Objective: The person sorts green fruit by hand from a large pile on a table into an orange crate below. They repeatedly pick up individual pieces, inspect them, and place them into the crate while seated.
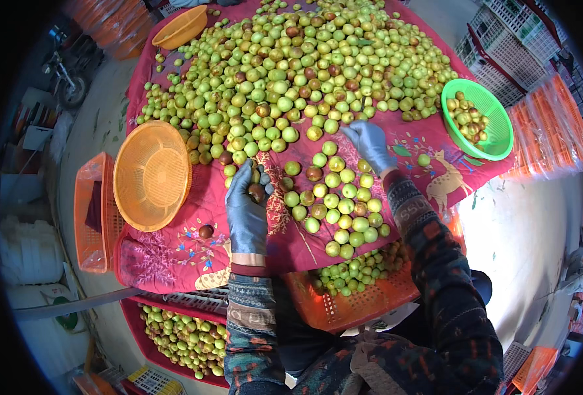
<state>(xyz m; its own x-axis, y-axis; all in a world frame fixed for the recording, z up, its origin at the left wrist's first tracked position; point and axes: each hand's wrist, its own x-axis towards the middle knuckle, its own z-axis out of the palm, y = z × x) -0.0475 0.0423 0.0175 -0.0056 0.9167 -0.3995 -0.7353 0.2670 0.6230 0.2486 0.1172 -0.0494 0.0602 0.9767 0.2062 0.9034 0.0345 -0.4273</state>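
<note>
My left hand (246,207), in a grey glove, is curled around a brownish-red jujube (257,192) at the near edge of the pile. My right hand (368,143), gloved alike, reaches to the pile's front edge with its fingertips beside a green jujube (331,126). Its palm faces down, so whatever is under the fingers is hidden. Between my forearms lies a loose group of green jujubes (345,206), some with brown patches. Beyond both hands spreads the large heap of jujubes (281,74) on a red patterned quilt (281,247).
An orange basket (153,177) sits at left and a green basket (498,123) with brownish jujubes at right. Below the quilt's edge are an orange crate (355,306) and a red crate (138,340), both holding jujubes. Another orange basket (180,29) stands far left; stacked crates (548,133) rise at right.
</note>
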